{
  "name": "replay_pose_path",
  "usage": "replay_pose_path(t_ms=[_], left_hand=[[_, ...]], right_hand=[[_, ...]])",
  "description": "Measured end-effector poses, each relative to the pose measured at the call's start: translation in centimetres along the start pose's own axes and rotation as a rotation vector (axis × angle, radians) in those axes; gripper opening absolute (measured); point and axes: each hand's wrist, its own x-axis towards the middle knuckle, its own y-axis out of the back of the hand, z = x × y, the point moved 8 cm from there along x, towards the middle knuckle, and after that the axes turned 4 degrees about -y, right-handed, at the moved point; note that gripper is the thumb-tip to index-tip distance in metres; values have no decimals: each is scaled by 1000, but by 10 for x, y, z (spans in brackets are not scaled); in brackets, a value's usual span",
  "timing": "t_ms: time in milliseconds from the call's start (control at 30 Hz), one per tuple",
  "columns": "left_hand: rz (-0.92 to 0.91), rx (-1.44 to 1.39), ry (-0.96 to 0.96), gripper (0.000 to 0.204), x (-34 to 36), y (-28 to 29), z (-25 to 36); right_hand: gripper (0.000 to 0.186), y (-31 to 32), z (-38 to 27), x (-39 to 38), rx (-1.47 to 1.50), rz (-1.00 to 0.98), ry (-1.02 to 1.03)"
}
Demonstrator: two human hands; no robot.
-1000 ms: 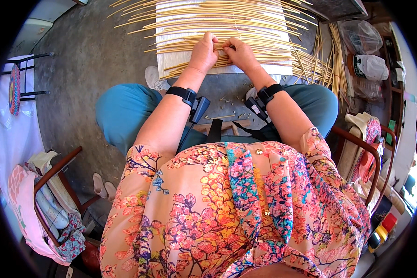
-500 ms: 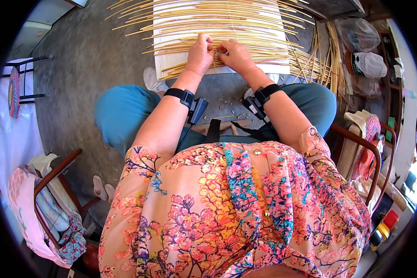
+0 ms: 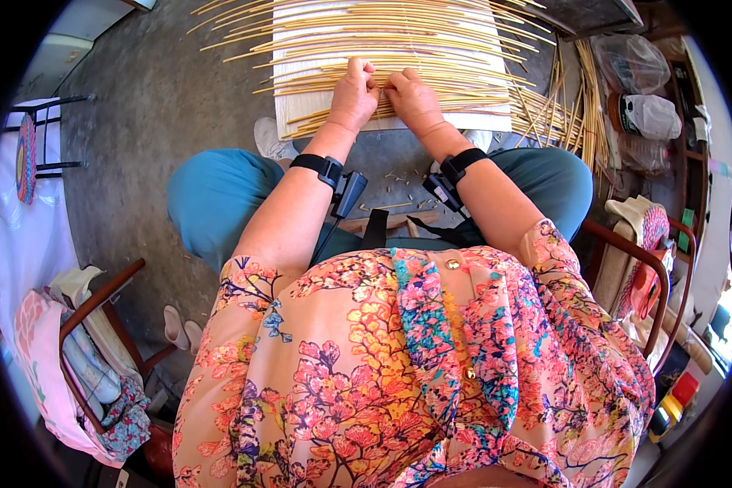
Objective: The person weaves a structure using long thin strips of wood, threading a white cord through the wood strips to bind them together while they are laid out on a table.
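Observation:
Straw-coloured thin sticks (image 3: 301, 61) lie crosswise in rows on a white board (image 3: 293, 118), crossed near the middle by a thin thread (image 3: 411, 37). My left hand (image 3: 355, 96) is closed over the nearest rows, fingertips curled inward. My right hand (image 3: 411, 102) is closed beside it, thumb and forefinger pinched close to the left fingertips. What either holds between the fingers is too small to make out. Both wrists wear black straps with small devices (image 3: 347, 193).
More sticks (image 3: 586, 98) are heaped right of the board. Wrapped bundles (image 3: 630, 65) stand beyond them. A black-framed stool (image 3: 49, 110) is at left. Wooden-armed chairs (image 3: 106, 297) (image 3: 642, 256) with cloths flank me. Slippers (image 3: 175, 325) and short offcuts (image 3: 398, 179) lie on the concrete floor.
My right hand has moved slightly left, closer to my left hand, and its fingers have curled a little differently. My left hand shifted slightly. The sticks look the same.

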Motion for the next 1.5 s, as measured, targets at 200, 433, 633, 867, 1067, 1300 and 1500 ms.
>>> replay_pose_path(t_ms=[200, 433, 633, 867, 1067, 1300, 1500], left_hand=[[-69, 100, -45, 13, -2, -3, 2], [-65, 289, -127, 6, -4, -9, 17], [-63, 446, -10, 8, -7, -13, 24], [-82, 498, -4, 7, -8, -19, 26], [-73, 488, -21, 8, -10, -18, 24], [-66, 469, -21, 9, -13, -16, 16], [-69, 473, -26, 8, -10, -14, 11]], right_hand=[[8, 5, 49, -15, 943, -153, -716], [9, 4, 55, -23, 1108, -163, -811], [12, 1, 47, -23, 1102, -221, -800], [13, -1, 49, -24, 1094, -235, -772], [14, 23, 75, -32, 1320, 210, -975], [16, 108, 171, -52, 1561, 754, -1051], [21, 204, 217, -76, 1597, 1024, -1005]])
